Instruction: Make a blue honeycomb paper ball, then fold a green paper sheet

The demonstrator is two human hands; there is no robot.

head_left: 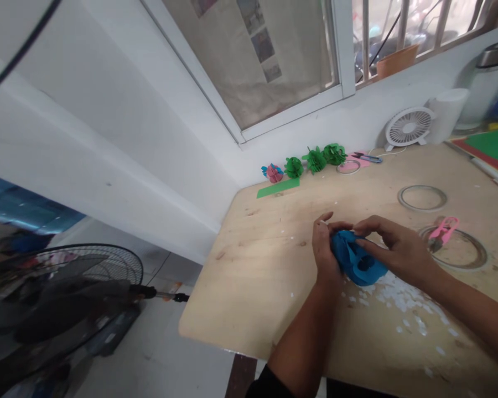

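Note:
A blue paper craft piece (363,268), rounded and folded with cut-out openings, is between my two hands above the wooden table (249,265). My left hand (326,243) cups its left side, the fingers curled behind it. At its upper edge, the thumb and forefinger of my right hand (392,243) pinch the blue paper. Small white paper scraps (415,301) lie scattered below and to the right of the piece. Close to my right wrist, pink-handled snips (444,232) rest on a roll of tape (477,249).
Several green paper balls (315,160) and a pink-and-blue one (274,173) line the wall, by a green strip (278,188). A ring (422,198), a small white fan (410,128) and coloured sheets (496,149) are at right. A floor fan (78,287) stands left of the table.

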